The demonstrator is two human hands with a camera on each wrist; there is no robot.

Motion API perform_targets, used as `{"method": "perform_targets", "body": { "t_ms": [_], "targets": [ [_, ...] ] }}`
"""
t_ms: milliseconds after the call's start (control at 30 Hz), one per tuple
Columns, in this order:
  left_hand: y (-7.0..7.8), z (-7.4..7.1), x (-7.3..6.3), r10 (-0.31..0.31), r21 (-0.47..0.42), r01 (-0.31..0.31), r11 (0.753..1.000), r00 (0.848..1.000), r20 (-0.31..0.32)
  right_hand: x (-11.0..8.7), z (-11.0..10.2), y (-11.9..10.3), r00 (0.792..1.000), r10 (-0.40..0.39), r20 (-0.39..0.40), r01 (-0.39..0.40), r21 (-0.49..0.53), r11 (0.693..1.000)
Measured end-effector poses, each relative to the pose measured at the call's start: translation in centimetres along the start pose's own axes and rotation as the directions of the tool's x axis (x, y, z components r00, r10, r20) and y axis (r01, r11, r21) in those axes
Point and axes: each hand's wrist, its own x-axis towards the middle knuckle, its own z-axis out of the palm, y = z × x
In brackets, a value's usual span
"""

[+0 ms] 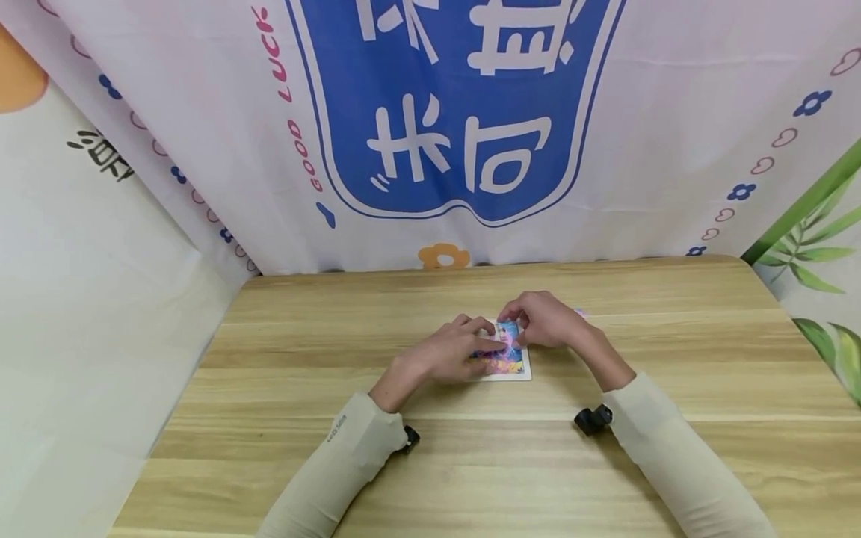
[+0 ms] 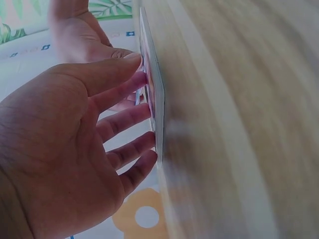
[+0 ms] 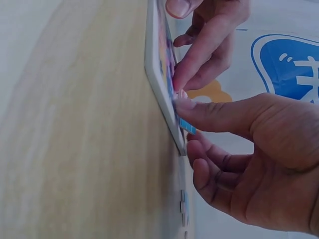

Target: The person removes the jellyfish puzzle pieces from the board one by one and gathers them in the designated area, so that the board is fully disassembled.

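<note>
White-bordered flat board w/ bright multicolour print (image 1: 528,368) lies just R of ctr of head frame, on light wood-grain tabletop (image 1: 303,359), partly hidden under both hands. L to R: bare left hand (image 1: 454,350), ctr of frame, fingers spread & fairly straight, tips touching printed face, gripping nothing. Next, small thin light-blue piece (image 3: 187,126), mid of R-wrist view, at board face; seated or only touching, can't tell. Bare right hand (image 1: 545,320), R of ctr: thumb & fingertips narrow, pinching that pc. Small loose thin pieces (image 3: 183,206) on tabletop, bottom ctr of R-wrist view, apart from board.

To do it well, imo: L fingertips light but steady so board doesn't slide; pinch pc by edges, match print w/ surroundings, lower level, press flat w/ thumb, no forcing.
</note>
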Motion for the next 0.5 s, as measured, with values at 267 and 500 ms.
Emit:
{"method": "perform_targets", "body": {
  "t_ms": [267,500],
  "targets": [
    [-0.18,-0.02,-0.07,0.020,-0.024,-0.019,1.000,1.000,0.000,-0.27,0.10,-0.12,0.998,0.019,-0.065,-0.018,0.011,1.000],
    [-0.25,-0.08,-0.08,0.008,-0.033,-0.007,0.999,1.000,0.009,-0.13,-0.20,0.17,0.998,0.019,-0.054,-0.017,0.036,0.999]
  ]
}}
